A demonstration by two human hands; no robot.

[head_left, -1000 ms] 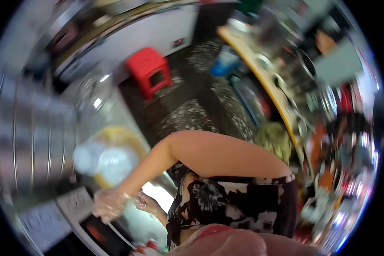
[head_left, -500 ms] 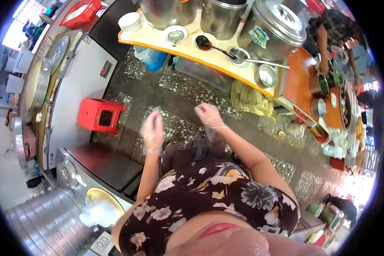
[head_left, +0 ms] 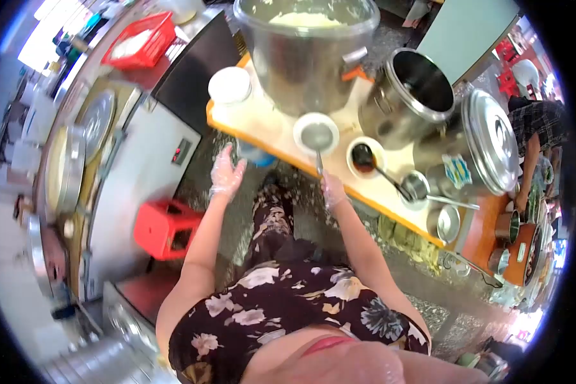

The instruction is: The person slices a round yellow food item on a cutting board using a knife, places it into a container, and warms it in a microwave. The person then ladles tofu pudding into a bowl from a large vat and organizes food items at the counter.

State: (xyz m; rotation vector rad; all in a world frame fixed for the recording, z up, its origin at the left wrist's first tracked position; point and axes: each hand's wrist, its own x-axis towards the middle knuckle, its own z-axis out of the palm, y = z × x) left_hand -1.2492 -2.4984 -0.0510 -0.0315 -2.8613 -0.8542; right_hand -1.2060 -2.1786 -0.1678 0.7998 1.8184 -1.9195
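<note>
Head view: left hand [head_left: 226, 174] spread open, empty; right hand [head_left: 332, 190] curled at the handle of a ladle [head_left: 317, 136], grip unclear.

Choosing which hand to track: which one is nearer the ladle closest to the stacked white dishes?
Right: the right hand is at the handle end of the ladle, its grip unclear. The left hand is open, apart from it, off to the left.
</note>
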